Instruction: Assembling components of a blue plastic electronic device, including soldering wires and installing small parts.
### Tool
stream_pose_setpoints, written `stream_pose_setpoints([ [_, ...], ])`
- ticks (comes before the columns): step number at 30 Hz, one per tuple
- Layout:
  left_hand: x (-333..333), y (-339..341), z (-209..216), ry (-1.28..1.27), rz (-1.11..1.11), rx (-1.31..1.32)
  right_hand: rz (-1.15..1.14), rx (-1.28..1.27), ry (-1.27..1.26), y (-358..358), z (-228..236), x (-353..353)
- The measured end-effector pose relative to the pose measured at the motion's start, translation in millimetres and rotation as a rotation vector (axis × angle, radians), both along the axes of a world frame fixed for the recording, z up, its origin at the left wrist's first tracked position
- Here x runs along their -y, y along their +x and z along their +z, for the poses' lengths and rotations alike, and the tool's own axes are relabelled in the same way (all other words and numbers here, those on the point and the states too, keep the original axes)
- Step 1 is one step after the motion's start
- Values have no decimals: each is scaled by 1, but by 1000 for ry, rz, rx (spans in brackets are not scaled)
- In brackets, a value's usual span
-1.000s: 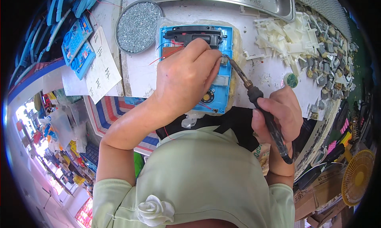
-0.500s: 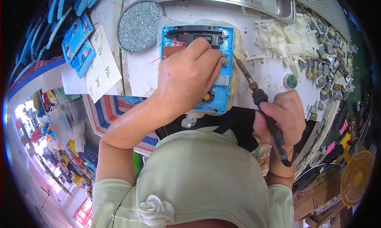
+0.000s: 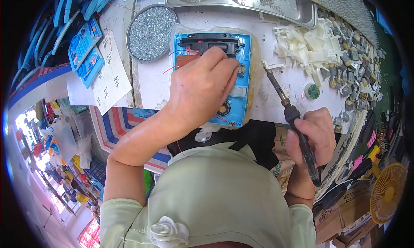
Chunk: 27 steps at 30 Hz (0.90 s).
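Observation:
A blue plastic casing [image 3: 239, 107] lies open on a padded, film-wrapped support. Inside it are a black part [image 3: 215, 43] across the far end, a brown circuit board [image 3: 184, 60], thin red wires and a round speaker [image 3: 224, 108]. Over the casing, my left hand [image 3: 200, 86] is closed, fingertips pinched together near its right side; what they grip is hidden. My right hand [image 3: 319, 133] is wrapped round the dark handle of a soldering iron [image 3: 292, 112]. The iron's tip points away from me, right of the casing and beside a small white plastic piece [image 3: 276, 66].
A round tin of screws [image 3: 152, 32] stands far left of the casing, with a metal tray [image 3: 237, 3] behind. White plastic parts [image 3: 308, 45], grey metal parts [image 3: 358, 62] and a small green roll [image 3: 312, 91] lie right. Blue panels [image 3: 84, 45] and paper [image 3: 113, 82] lie left.
My right hand and the soldering iron have shifted right, taking the tip farther from the casing's edge. My left hand stays pinched over the casing.

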<state>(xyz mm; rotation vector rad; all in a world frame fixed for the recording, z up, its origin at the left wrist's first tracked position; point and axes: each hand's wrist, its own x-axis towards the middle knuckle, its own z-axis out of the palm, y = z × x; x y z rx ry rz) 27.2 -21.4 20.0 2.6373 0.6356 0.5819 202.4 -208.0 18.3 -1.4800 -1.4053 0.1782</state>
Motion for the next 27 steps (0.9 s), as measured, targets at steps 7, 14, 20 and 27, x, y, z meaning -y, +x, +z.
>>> stream_pose_setpoints([
  [7, 1, -1, -3, -8, 10, 25, -2, -5, 9, 0, -2, 0],
  [14, 0, -6, -6, 6, -4, 86, 5, -14, 5, 0, -2, -2],
  [20, -7, -17, -9, 6, -55, 176, -3, -14, 17, -2, -7, -5],
  [27, -13, -14, -13, 21, -184, 148, 53, 0, -14, -7, -4, -8],
])
